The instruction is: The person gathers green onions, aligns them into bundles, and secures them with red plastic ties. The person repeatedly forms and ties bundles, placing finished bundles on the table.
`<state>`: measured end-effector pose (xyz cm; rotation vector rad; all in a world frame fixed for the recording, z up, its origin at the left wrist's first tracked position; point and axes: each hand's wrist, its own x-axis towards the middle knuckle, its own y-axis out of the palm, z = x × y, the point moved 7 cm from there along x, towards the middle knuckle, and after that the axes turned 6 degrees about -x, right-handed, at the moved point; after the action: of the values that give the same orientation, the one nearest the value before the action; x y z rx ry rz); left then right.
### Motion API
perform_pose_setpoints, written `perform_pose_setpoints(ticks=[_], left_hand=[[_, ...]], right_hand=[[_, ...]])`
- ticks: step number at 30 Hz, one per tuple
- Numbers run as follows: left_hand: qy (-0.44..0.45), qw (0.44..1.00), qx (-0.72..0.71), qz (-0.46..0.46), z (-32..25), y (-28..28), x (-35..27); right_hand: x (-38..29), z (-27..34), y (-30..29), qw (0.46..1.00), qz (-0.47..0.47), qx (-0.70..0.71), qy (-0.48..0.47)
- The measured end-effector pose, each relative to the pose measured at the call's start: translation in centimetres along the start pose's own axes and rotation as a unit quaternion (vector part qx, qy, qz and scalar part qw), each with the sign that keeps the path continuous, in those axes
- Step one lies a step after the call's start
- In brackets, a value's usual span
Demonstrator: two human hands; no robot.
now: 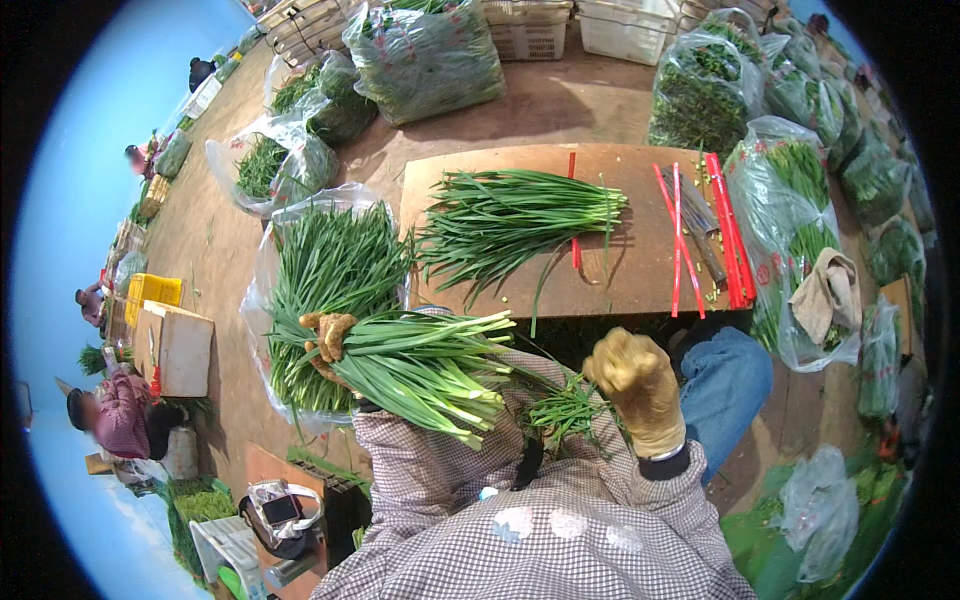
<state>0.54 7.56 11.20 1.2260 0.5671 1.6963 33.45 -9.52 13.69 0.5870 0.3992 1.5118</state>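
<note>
My left hand [328,341], in a soiled work glove, grips a bunch of garlic chives [442,367], pale cut ends pointing right. Below it an open plastic bag [259,337] is full of more chives [337,255]. My right hand [634,386], also gloved and slightly blurred, is curled into a fist above my right thigh; nothing shows in it. Loose green blades [570,412] lie on my lap beside it. Before me, a low wooden table [637,277] bears a chive bundle [517,217] lying across a red strip [575,253].
Red strips [729,232] and a knife-like tool [697,225] lie on the table's right. A bag of chives [795,195] with a cloth [829,292] stands beyond. Filled bags [427,67] and plastic crates [626,34] are ahead; another person [124,416] sits left.
</note>
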Motion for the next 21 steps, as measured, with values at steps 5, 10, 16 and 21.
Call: perform_pose_setpoints(ticks=[5,10,16,21], left_hand=[[-0.155,0.981,-0.112,0.011,1.4,-0.1,-0.5],[-0.258,0.965,-0.038,0.037,6.3,0.8,-0.2],[-0.062,0.998,0.027,0.006,6.2,0.1,0.3],[-0.064,0.997,0.045,0.027,6.0,1.5,0.9]], right_hand=[[-2.5,-5.4,-3.1,0.900,-0.026,-0.374,0.220],[-1.7,-4.4,-0.4,0.949,-0.034,-0.307,0.065],[-0.3,-3.6,-0.1,0.953,-0.122,-0.264,0.084],[-1.3,-3.5,-3.6,0.935,-0.100,-0.309,0.141]])
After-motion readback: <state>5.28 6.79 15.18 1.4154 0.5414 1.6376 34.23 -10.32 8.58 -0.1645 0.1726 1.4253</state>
